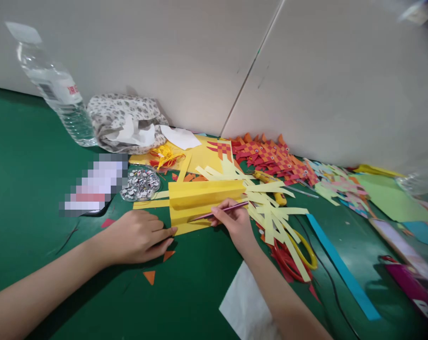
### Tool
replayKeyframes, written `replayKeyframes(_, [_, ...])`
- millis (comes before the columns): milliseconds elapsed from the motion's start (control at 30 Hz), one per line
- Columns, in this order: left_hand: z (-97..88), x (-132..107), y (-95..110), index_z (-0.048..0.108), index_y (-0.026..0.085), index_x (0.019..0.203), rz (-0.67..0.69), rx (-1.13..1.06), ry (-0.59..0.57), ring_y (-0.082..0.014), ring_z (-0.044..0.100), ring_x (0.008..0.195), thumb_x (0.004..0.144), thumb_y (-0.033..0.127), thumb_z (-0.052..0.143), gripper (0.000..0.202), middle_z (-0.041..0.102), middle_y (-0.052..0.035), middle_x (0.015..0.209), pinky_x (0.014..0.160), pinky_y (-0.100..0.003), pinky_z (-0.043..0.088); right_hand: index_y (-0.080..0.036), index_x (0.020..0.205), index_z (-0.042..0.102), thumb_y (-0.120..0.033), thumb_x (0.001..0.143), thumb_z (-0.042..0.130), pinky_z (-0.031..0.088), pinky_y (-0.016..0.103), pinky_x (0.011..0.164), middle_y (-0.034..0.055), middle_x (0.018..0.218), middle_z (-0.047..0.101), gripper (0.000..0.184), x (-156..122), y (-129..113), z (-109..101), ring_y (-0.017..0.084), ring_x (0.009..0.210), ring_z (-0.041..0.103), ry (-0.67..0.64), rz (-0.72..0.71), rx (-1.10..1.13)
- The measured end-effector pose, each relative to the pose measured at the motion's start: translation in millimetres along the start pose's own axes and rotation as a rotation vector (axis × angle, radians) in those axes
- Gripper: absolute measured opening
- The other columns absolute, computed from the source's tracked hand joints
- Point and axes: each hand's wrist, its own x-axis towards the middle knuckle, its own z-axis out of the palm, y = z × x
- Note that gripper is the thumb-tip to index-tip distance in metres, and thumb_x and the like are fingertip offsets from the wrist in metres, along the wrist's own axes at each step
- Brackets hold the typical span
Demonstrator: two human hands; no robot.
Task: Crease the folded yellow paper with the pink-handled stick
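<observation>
A yellow sheet of paper with fold lines across it lies on the green table. My left hand rests at its lower left corner, fingers curled, the index fingertip pressing on the paper's edge. In my right hand is a slim dark purple pen, pinched between thumb and fingers. Its tip points left and touches the lower part of the sheet, or sits just over it. Pale yellow paper strips spread out right of the sheet, close to my right hand.
A water bottle, a floral tissue pouch and a phone stand or lie at left. Googly eyes fill a bag. Behind are woven orange-red paper fish, a yellow cutter, red-and-yellow-handled scissors and a blue strip.
</observation>
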Motion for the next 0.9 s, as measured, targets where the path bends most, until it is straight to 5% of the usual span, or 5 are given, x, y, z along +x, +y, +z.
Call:
replayKeyframes(300, [0.3,-0.6,0.3,0.07,0.02,0.096,-0.001,0.01,-0.007,-0.0149,0.058,0.05,0.093,0.026,0.048,0.023,0.065,0.0012,0.06,0.048,-0.029,0.036,-0.019,0.062,0.057,-0.043,0.064,0.079,0.049,0.022,0.047,-0.0019,0.052,0.064,0.033,3.7,-0.7,-21.1,0.012,0.045,0.06,0.115,-0.068,-0.038])
replayKeyframes(900, [-1.4,-1.1,1.1,0.07,0.019,0.096,0.004,0.013,0.004,-0.0144,0.058,0.049,0.093,0.026,0.048,0.024,0.064,0.0012,0.059,0.047,-0.029,0.037,-0.019,0.06,0.058,-0.032,0.068,0.077,0.045,0.02,0.046,-0.0048,0.051,0.058,0.024,5.1,3.9,-29.4,0.01,0.044,0.056,0.17,-0.117,0.031])
